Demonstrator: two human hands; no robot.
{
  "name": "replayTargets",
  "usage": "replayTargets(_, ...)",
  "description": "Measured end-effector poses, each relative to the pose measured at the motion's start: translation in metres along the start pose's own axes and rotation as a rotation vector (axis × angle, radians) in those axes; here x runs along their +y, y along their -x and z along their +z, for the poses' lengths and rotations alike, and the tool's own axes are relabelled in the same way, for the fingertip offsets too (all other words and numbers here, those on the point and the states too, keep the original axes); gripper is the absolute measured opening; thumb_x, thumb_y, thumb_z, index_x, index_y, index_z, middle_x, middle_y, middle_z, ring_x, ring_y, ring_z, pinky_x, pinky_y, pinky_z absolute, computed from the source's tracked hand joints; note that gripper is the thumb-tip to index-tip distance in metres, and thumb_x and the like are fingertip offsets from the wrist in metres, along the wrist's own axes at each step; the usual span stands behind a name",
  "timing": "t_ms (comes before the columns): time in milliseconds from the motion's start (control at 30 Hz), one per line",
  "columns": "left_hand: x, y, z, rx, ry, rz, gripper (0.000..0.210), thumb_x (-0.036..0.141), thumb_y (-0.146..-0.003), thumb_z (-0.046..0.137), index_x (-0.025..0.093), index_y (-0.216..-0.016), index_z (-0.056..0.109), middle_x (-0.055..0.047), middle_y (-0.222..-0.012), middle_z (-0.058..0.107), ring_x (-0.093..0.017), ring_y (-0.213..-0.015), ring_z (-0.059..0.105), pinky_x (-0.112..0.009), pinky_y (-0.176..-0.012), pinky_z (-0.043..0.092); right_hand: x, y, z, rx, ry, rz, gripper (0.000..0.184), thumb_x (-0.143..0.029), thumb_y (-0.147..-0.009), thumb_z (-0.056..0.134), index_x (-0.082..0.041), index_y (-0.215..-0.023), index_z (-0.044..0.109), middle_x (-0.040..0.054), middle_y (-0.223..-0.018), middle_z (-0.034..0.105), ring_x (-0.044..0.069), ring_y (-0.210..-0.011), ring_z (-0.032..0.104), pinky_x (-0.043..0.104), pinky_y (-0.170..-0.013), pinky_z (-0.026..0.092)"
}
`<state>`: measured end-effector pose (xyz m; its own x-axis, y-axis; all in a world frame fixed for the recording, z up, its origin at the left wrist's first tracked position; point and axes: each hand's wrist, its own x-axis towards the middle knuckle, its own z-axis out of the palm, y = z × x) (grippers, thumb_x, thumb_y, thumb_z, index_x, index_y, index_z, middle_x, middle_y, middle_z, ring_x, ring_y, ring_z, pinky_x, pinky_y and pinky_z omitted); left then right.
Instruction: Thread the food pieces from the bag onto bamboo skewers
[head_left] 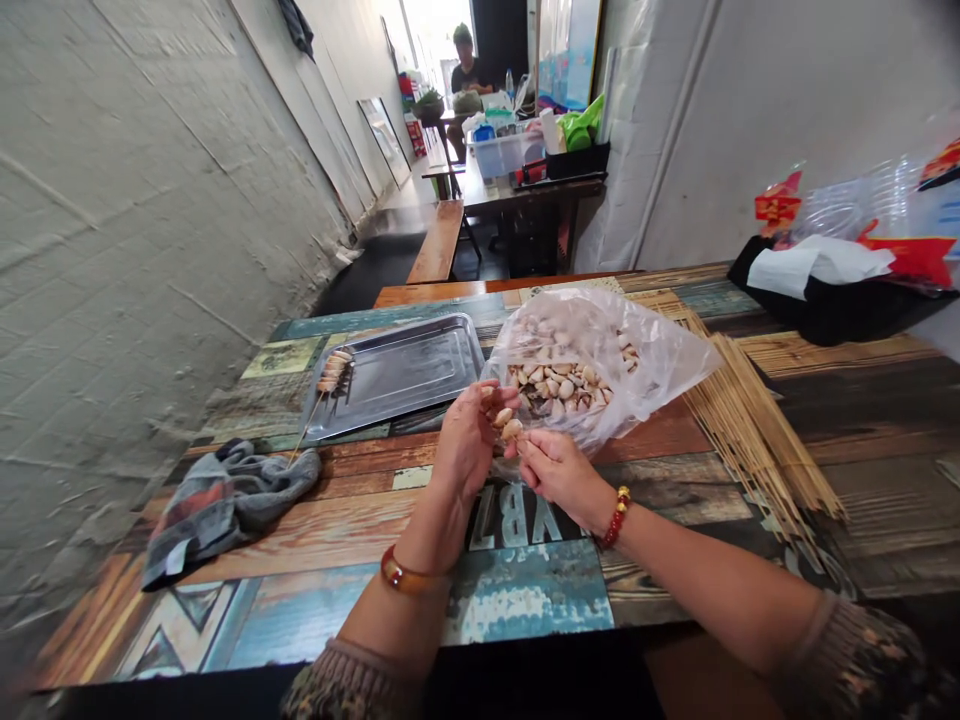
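Note:
My left hand (469, 435) curls around a few garlic cloves (511, 430), pale and unpeeled, in front of the open bag. Just to the right, my right hand (551, 468) is closed in a pinch at the cloves, on what looks like a bamboo skewer mostly hidden by the fingers. Behind both hands lies a clear plastic bag (660, 350) full of loose cloves. On the metal tray (412, 370) at the left, filled skewers (334, 370) rest at the left end, their sticks poking over the rim.
A pile of bamboo skewers (757, 430) lies right of the bag. A grey cloth (240, 500) is at the left on the wooden table (330, 540). Black bags with packaging (847, 290) stand at the right. Farther back are a bench (439, 240), a loaded table and a seated person (469, 75).

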<state>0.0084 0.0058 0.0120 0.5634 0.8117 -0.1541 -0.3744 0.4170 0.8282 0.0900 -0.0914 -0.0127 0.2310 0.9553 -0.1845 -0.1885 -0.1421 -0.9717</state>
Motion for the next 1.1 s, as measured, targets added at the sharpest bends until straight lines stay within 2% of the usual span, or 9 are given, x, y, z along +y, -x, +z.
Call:
replayTargets(133,-0.007,0.004,0.003,-0.017,-0.073,0.013,0.029,0.043,-0.076,0.062,0.018,-0.088,0.054,-0.006,-0.08,0.067,-0.015,-0.063,0.061,-0.018,-0.038,0.038,0.002,0.001,0.001,0.046,0.009,0.015,0.032,-0.049,-0.079,0.048,-0.017,-0.077,0.055,-0.0089,-0.042,0.039,0.006,-0.034,0.028,0.019,-0.034,0.018)
replayTargets(400,-0.018,0.012,0.009,0.019,-0.146,-0.021,0.033,0.048,-0.076,0.059,0.017,-0.086,0.055,-0.004,-0.08,0.067,-0.007,-0.054,0.055,-0.014,-0.042,0.037,0.004,-0.001,0.001,0.063,0.008,-0.036,0.034,-0.051,-0.081,0.047,-0.018,-0.073,0.05,-0.0091,-0.043,0.043,0.004,-0.03,0.029,0.017,-0.031,0.02)
replayTargets(533,-0.014,0.011,0.007,-0.003,-0.166,0.001,0.038,0.049,-0.078,0.057,0.016,-0.096,0.057,-0.006,-0.082,0.068,-0.014,-0.066,0.063,-0.018,-0.048,0.043,-0.003,0.0,-0.005,-0.079,0.059,0.002,0.037,-0.054,-0.084,0.043,-0.019,-0.077,0.05,-0.0057,-0.05,0.055,0.007,-0.034,0.046,0.016,-0.034,0.031)
replayTargets(600,-0.013,0.011,0.006,-0.015,-0.219,0.038,0.035,0.048,-0.08,0.057,0.016,-0.094,0.057,-0.006,-0.081,0.069,-0.015,-0.068,0.064,-0.021,-0.055,0.047,-0.008,0.001,-0.012,-0.12,0.227,-0.075,0.036,-0.051,-0.086,0.045,-0.019,-0.07,0.051,-0.0023,-0.053,0.058,0.01,-0.043,0.054,0.02,-0.042,0.04)
replayTargets(667,-0.013,0.012,0.007,-0.014,-0.297,0.095,0.031,0.047,-0.082,0.056,0.017,-0.089,0.059,-0.006,-0.084,0.07,-0.016,-0.073,0.065,-0.024,-0.063,0.05,-0.013,0.003,-0.018,-0.011,0.43,-0.233,0.034,-0.045,-0.087,0.048,-0.019,-0.067,0.053,-0.0001,-0.056,0.059,0.012,-0.053,0.057,0.023,-0.054,0.045)
replayTargets(733,-0.015,0.014,0.01,-0.023,-0.369,0.145,0.03,0.046,-0.083,0.054,0.017,-0.087,0.062,-0.007,-0.09,0.07,-0.017,-0.081,0.065,-0.026,-0.071,0.05,-0.017,0.002,-0.022,0.157,0.496,-0.357,0.025,-0.041,-0.087,0.05,-0.019,-0.078,0.057,0.0018,-0.068,0.063,0.014,-0.064,0.059,0.026,-0.062,0.046)
replayTargets(867,-0.02,0.017,0.014,-0.109,-0.459,0.148,0.032,0.042,-0.081,0.06,0.017,-0.101,0.066,-0.008,-0.104,0.069,-0.021,-0.097,0.062,-0.029,-0.083,0.048,-0.017,-0.004,-0.021,0.199,0.188,-0.366,0.027,-0.042,-0.084,0.054,-0.02,-0.1,0.052,0.0041,-0.093,0.063,0.014,-0.079,0.061,0.025,-0.065,0.049)
replayTargets(1000,-0.015,0.017,0.018,-0.055,-0.479,0.176,0.038,0.045,-0.081,0.059,0.018,-0.106,0.066,-0.009,-0.108,0.067,-0.021,-0.1,0.06,-0.029,-0.084,0.047,-0.019,-0.011,-0.029,0.136,-0.193,-0.158,0.032,-0.045,-0.079,0.057,-0.02,-0.098,0.051,-0.001,-0.08,0.062,0.008,-0.055,0.057,0.017,-0.043,0.039)
replayTargets(1100,0.002,0.04,0.03,-0.009,-0.545,0.262,0.031,0.045,-0.079,0.06,0.019,-0.095,0.07,-0.007,-0.093,0.069,-0.02,-0.088,0.061,-0.031,-0.082,0.047,-0.025,-0.015,-0.052,0.286,-0.167,-0.16,0.028,-0.04,-0.081,0.052,-0.018,-0.099,0.053,-0.0005,-0.077,0.063,0.007,-0.051,0.054,0.015,-0.039,0.034)
